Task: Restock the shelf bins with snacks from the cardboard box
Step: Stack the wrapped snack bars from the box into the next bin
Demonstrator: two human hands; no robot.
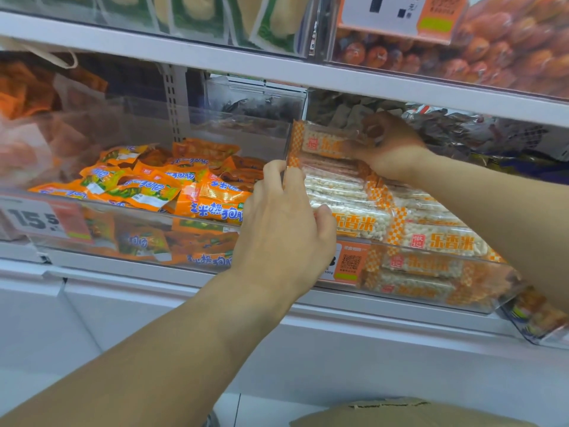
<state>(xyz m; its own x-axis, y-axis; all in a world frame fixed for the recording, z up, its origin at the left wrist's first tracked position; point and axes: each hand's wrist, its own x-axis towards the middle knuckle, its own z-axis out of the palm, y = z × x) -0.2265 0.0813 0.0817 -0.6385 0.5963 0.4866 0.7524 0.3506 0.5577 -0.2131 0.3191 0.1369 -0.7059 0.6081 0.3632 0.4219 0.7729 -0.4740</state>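
Cardboard box (pixel 409 412) shows only as one brown flap at the bottom edge, nearest the camera, below two bare forearms that reach up to the shelf. Two hands work at one clear bin (pixel 431 298) of rice-cracker packs. At the bin's near left corner, the left hand (pixel 286 223) curls its fingers around the left ends of the stacked packs (pixel 341 186), thumb tucked against the pack below. Further back, the right hand (pixel 391 146) pinches the right end of one rice-cracker pack (pixel 320 140) between thumb and fingers, holding it on its edge at the rear of the same bin, above the others.

Inside that bin, two packs lie flat on top with their printed faces readable, at least four more edges show stacked behind them, and two further packs can be seen through the bin's front wall; the full number cannot be told. One orange tag (pixel 349 263) with a square code sits on the bin's front.

Just to the left stands a second clear bin (pixel 92 241) heaped with orange sausage packets (pixel 160 183), too jumbled to count, carrying one price label (pixel 46 220). Two more bins sit on the shelf above, one of yellow-and-green packs (pixel 215 16), one of orange wrapped pieces (pixel 498 47).
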